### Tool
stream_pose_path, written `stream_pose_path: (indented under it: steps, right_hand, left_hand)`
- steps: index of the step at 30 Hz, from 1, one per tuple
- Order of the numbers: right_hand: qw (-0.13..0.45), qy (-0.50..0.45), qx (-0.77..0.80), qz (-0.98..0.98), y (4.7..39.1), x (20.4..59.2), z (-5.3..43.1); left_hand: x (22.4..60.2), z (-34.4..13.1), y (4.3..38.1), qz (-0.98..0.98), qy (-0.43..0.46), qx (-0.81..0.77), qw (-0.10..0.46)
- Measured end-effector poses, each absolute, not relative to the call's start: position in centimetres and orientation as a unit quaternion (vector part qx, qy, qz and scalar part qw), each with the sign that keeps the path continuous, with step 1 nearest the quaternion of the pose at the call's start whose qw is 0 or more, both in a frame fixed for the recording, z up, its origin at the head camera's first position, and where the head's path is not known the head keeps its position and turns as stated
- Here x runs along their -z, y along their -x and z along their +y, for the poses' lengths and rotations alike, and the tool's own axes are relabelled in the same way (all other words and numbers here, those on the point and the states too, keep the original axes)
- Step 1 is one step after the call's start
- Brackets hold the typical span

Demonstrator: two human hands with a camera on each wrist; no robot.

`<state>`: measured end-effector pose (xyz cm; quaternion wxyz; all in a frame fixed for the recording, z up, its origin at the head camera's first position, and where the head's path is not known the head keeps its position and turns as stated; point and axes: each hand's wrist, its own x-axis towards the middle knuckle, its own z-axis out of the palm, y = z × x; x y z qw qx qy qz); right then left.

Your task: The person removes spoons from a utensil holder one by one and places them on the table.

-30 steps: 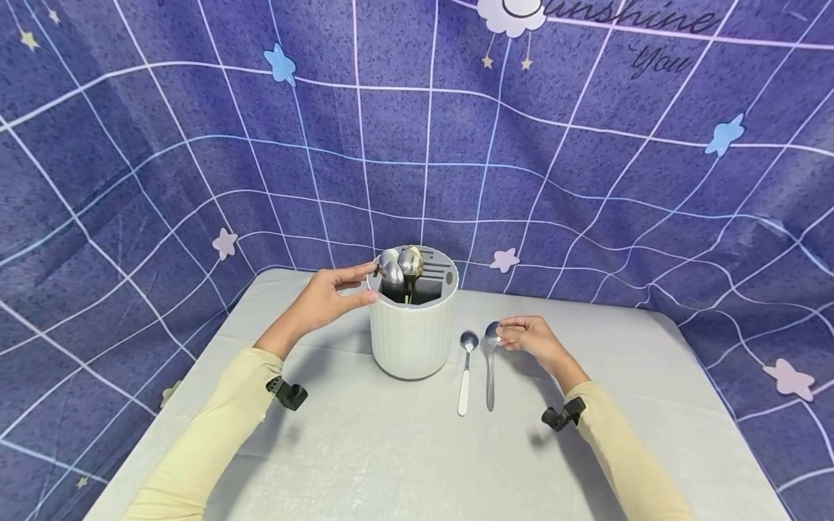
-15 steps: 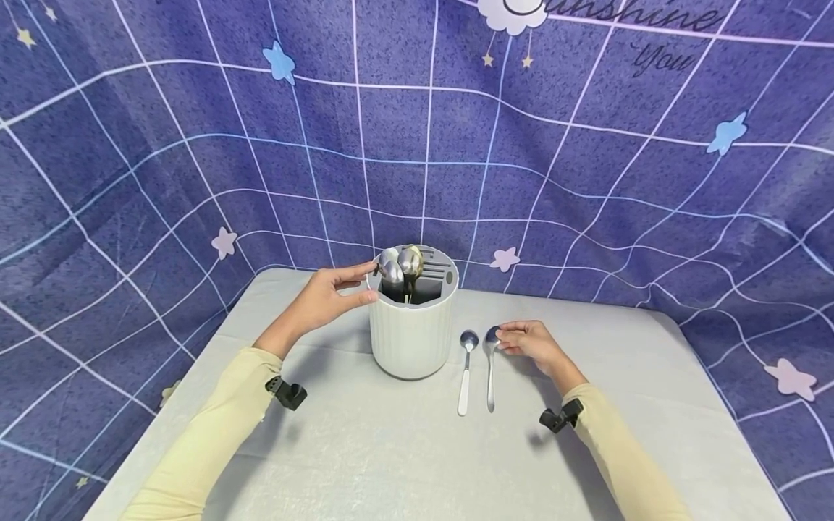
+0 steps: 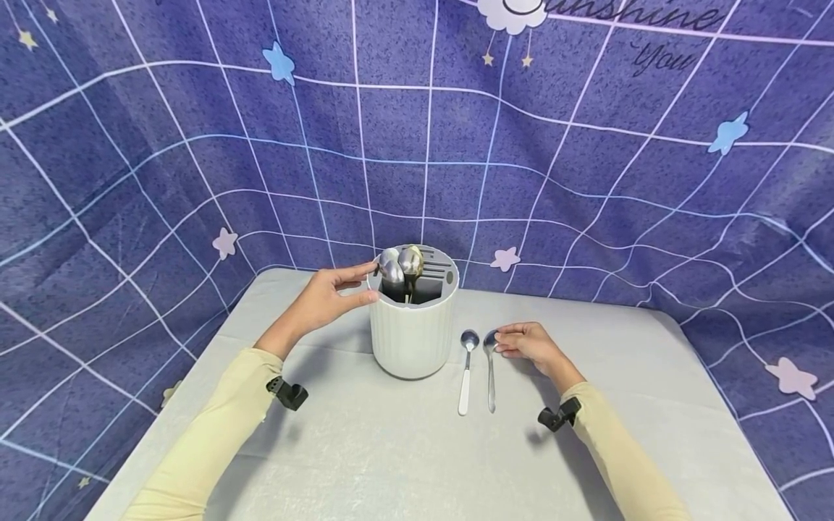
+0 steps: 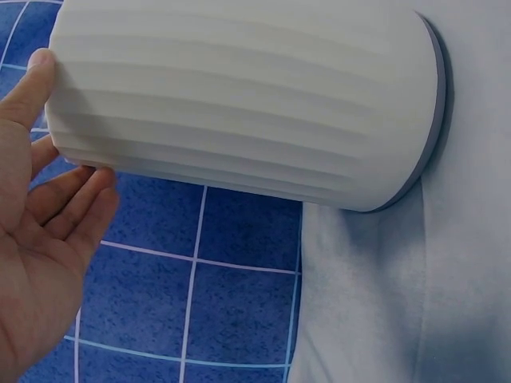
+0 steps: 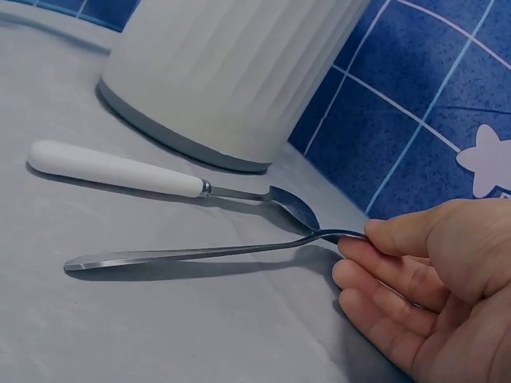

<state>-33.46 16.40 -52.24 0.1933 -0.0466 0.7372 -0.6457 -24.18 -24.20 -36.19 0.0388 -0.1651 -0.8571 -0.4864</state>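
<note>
While the left hand (image 3: 329, 297) rests against the rim of the white utensil holder (image 3: 412, 344), its fingers are loosely spread, thumb at the near side and the others further round. The right hand (image 3: 534, 346) is the one doing the gripping: thumb and fingers pinch the bowl end of an all-metal spoon (image 3: 491, 376). That spoon's handle points back toward the person, its end looking down on the surface (image 3: 365, 449) (can't really tell if the bowl is lifted, tbh). Just left of it, and pretty much parallel, lies a spoon with a white handle (image 3: 465, 391), bowl end also pointing away. Both are to the right of the holder, near it.

The holder itself stands upright, ribbed on the outside, with a grey slotted top (image 3: 435, 269). Two silver spoons (image 3: 391, 268) and a goldish one (image 3: 411, 260) stick out of its left half, bowls up. Behind everything hangs a purple-blue cloth (image 3: 456, 130) with grid lines and stars.
</note>
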Motion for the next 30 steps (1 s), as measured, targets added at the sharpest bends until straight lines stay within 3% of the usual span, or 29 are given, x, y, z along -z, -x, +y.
stream_pose_path:
  steps: [18, 30]
  right_hand:
    - [0.233, 0.050, 0.609, 0.756, 32.6, 50.9, 17.8]
    - [0.201, 0.074, 0.550, 0.807, 31.5, 48.7, 18.5]
  left_hand:
    - [36.4, -24.3, 24.3, -0.854, 0.169, 0.491, 0.038]
    - [38.7, -25.3, 26.2, -0.853, 0.165, 0.493, 0.045]
